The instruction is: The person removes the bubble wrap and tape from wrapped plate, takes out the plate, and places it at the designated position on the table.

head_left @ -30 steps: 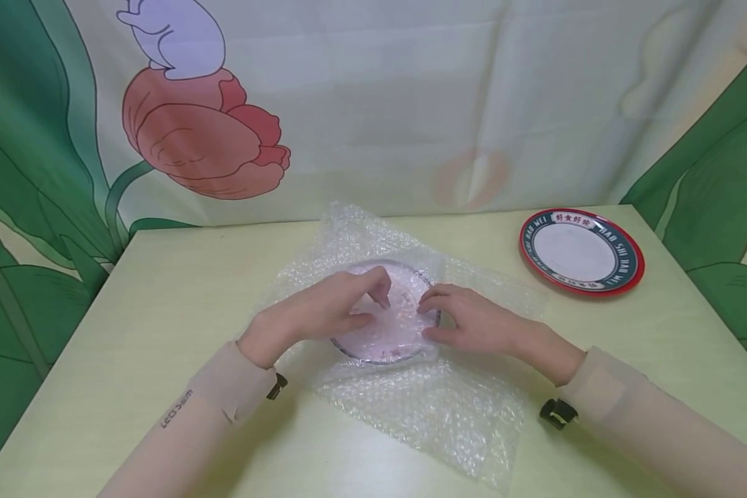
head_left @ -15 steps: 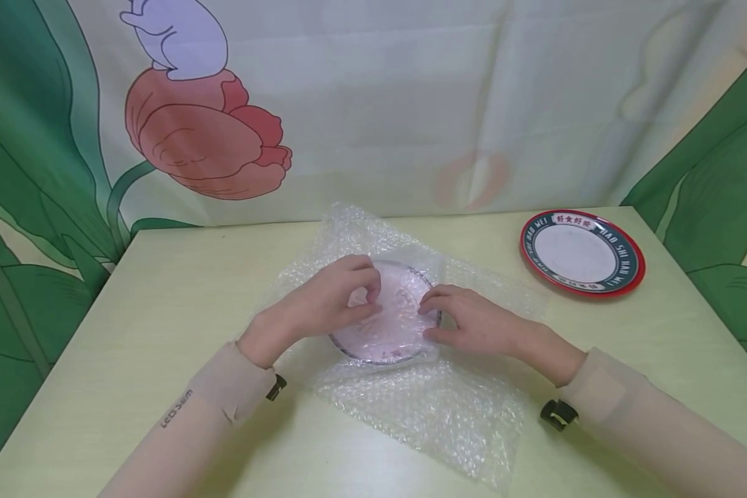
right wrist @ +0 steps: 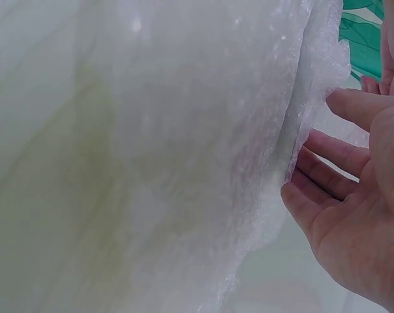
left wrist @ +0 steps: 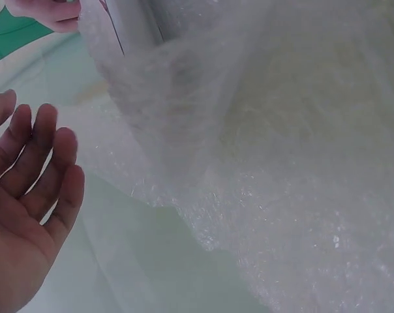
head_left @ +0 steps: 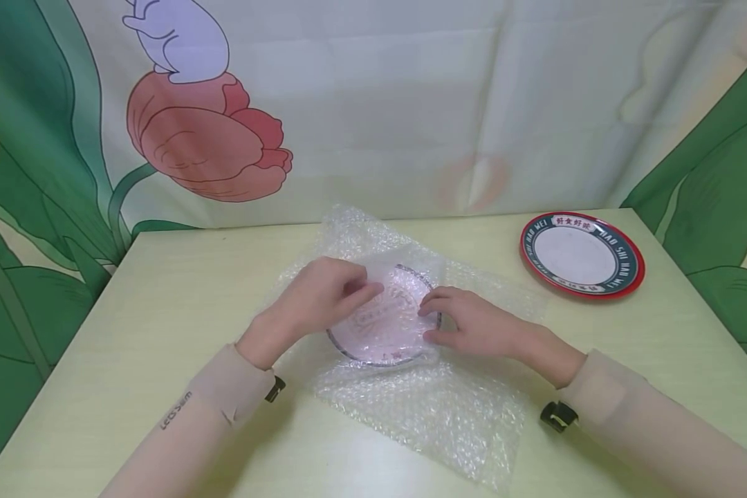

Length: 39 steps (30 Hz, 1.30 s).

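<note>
A round pale plate [head_left: 380, 328] with a dark patterned rim lies in the middle of the table under a layer of bubble wrap [head_left: 423, 408]. Over its upper left part is my left hand [head_left: 320, 294]. In the left wrist view that hand [left wrist: 27, 189] has loosely curved, spread fingers, apart from the wrap, with nothing in them. My right hand [head_left: 473, 321] rests its fingertips and thumb on the wrapped plate's right side. In the right wrist view its fingers [right wrist: 331, 156] touch the wrap along the plate's edge.
At the far right of the pale table [head_left: 162, 311] lie stacked red-rimmed plates [head_left: 575, 252], the top one with a dark green lettered band. A printed curtain [head_left: 373, 104] hangs behind the table. Loose wrap spreads toward the back and front.
My left hand has drawn back leftward from the plate's centre, uncovering more of the wrapped surface. The right hand stays at the plate's right side.
</note>
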Each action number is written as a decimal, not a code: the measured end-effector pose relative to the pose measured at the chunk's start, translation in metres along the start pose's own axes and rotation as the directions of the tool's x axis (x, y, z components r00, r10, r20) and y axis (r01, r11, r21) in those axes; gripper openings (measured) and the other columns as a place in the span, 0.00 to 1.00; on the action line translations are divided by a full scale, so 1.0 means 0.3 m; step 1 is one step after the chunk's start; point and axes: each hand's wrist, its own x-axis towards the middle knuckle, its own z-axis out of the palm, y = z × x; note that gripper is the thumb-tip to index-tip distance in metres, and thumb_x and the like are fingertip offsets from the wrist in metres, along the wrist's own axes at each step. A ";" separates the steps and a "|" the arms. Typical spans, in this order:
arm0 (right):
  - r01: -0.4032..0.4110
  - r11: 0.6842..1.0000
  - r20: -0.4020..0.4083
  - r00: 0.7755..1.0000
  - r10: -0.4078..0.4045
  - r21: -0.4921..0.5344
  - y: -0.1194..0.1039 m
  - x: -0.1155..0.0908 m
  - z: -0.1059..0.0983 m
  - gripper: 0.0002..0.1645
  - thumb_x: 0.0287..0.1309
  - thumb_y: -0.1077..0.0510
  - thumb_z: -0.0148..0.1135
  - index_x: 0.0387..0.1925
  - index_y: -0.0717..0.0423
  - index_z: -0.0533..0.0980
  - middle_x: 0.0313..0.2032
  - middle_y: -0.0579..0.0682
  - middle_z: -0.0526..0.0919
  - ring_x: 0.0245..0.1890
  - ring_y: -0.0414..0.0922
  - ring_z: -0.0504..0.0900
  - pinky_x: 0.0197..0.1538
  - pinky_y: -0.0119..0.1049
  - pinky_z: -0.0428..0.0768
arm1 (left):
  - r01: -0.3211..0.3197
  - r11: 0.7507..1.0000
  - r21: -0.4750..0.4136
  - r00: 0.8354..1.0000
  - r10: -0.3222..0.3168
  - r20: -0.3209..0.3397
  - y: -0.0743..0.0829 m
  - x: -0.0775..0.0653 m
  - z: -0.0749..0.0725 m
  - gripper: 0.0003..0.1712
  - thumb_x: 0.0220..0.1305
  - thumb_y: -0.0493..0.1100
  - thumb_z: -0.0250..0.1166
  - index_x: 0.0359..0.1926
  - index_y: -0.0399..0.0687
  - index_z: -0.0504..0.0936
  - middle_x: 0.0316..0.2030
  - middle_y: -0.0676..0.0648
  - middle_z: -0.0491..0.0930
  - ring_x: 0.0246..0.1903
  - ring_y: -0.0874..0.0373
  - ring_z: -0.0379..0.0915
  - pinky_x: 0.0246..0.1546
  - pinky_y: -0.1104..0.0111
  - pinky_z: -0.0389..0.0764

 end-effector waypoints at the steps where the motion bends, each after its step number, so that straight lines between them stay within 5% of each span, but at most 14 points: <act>1: -0.001 1.000 0.000 1.000 0.001 0.000 0.000 0.000 0.000 0.21 0.67 0.56 0.67 0.56 0.63 0.80 0.58 0.54 0.78 0.60 0.52 0.76 0.65 0.49 0.73 | 0.004 1.000 0.004 1.000 -0.004 -0.002 0.000 0.000 -0.001 0.20 0.71 0.47 0.68 0.21 0.52 0.74 0.16 0.58 0.68 0.19 0.63 0.62 0.22 0.67 0.68; 6: -0.003 1.000 -0.003 1.000 0.003 -0.002 0.002 0.001 0.002 0.21 0.67 0.56 0.67 0.56 0.63 0.80 0.58 0.54 0.79 0.60 0.52 0.77 0.65 0.49 0.73 | 0.000 1.000 0.009 1.000 0.000 -0.018 -0.001 0.000 -0.001 0.13 0.71 0.47 0.67 0.29 0.48 0.87 0.26 0.56 0.83 0.27 0.62 0.76 0.32 0.66 0.78; 11: 0.004 1.000 -0.009 1.000 -0.004 -0.007 0.004 0.001 0.004 0.21 0.67 0.56 0.67 0.56 0.63 0.80 0.57 0.54 0.79 0.59 0.52 0.77 0.65 0.48 0.73 | -0.008 1.000 0.029 0.999 0.009 -0.035 -0.004 0.002 -0.003 0.08 0.70 0.43 0.68 0.38 0.43 0.88 0.35 0.49 0.87 0.36 0.54 0.83 0.42 0.62 0.82; 18: 0.008 1.000 -0.010 1.000 -0.008 -0.003 0.006 0.000 0.006 0.20 0.66 0.56 0.67 0.56 0.63 0.80 0.57 0.54 0.79 0.59 0.52 0.77 0.65 0.49 0.73 | 0.031 0.996 0.080 0.999 -0.032 0.014 -0.019 -0.001 0.000 0.07 0.68 0.40 0.69 0.43 0.41 0.87 0.47 0.44 0.84 0.51 0.47 0.78 0.57 0.56 0.78; 39: 0.054 0.998 -0.037 0.998 -0.055 -0.023 0.017 -0.001 0.009 0.18 0.66 0.58 0.67 0.53 0.64 0.80 0.55 0.55 0.80 0.57 0.52 0.78 0.64 0.49 0.73 | 0.134 0.983 0.125 0.984 -0.147 0.101 -0.068 -0.024 0.004 0.23 0.65 0.37 0.71 0.60 0.40 0.80 0.68 0.33 0.65 0.67 0.38 0.63 0.67 0.49 0.69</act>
